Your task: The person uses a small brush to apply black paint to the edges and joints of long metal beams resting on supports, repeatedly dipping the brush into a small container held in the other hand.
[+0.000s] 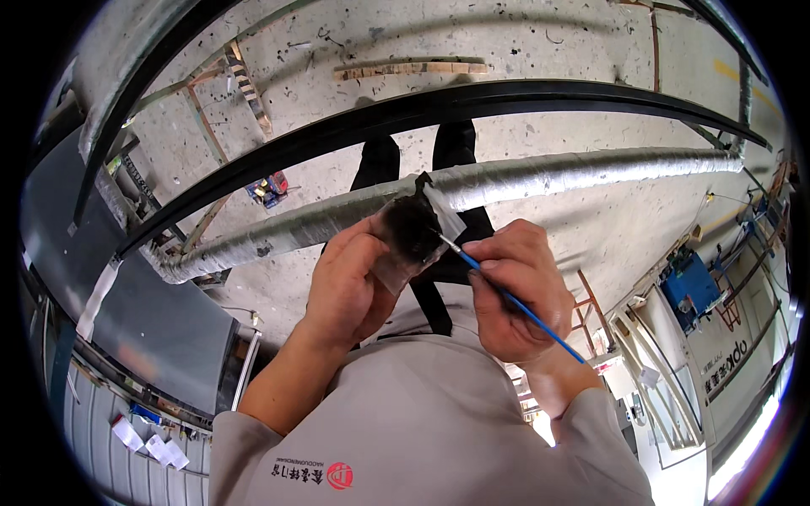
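My left hand is closed round a small clear plastic cup, tilted, with black paint or a like dark substance inside. A torn black flap stands up at its far rim. In my right hand a thin paintbrush with a blue handle is gripped between thumb and fingers. Its pale ferrule points into the dark mouth of the cup, and the bristles are hard to make out against the black. Just beyond both hands runs a bar wrapped in silvery film.
A long black metal bar crosses beyond the wrapped one. At the left lies a dark grey panel. On the floor are a wooden strip and a small heap of coloured items. A blue box stands at the right.
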A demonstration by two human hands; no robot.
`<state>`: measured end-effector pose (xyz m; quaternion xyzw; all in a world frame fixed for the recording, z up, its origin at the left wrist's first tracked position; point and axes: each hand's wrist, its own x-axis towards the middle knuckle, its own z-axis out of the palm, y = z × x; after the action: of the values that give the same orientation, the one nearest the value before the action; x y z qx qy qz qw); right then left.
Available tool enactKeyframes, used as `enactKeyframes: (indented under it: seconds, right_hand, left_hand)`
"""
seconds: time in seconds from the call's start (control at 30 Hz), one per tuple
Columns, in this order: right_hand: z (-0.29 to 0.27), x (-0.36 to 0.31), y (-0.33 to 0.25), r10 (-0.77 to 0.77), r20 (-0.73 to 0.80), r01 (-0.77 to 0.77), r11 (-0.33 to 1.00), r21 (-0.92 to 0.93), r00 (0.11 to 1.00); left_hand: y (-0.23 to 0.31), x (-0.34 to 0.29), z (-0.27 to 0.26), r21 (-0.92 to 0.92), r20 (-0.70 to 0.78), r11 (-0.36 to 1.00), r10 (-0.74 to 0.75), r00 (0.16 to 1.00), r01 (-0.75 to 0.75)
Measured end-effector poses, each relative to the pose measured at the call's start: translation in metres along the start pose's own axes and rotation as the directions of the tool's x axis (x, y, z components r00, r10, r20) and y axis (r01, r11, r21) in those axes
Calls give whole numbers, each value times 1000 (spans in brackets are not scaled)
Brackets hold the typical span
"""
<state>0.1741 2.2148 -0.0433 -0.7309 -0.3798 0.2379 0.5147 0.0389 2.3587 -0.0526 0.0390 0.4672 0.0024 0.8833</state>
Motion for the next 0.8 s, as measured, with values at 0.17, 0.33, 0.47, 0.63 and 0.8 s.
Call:
enactKeyframes:
  seconds: [0.17,0.33,0.47,0.63,0.8]
  right_hand:
    - [-8,12,18,18,-13,-18,999,-27,1000]
    - [14,31,63,63,-209,-70,997,-26,976]
    - [26,43,83,49,-296,-59,998,-25,954]
    - [24,45,91,50,-117,-62,993,-99,992]
    - [33,48,98,62,-208,-67,998,-17,976]
  left_hand:
    - [-2,2,-11,46,-127,999,23,992,-17]
    - [-7,2,-20,129,-196,992,15,980,10]
    - [-6,3,-26,117,-214,993,-9,977,34]
    - [-3,2,-28,104,-213,993,-24,977,47]
    - [-5,2,-29,45,-236,998,-34,971,46]
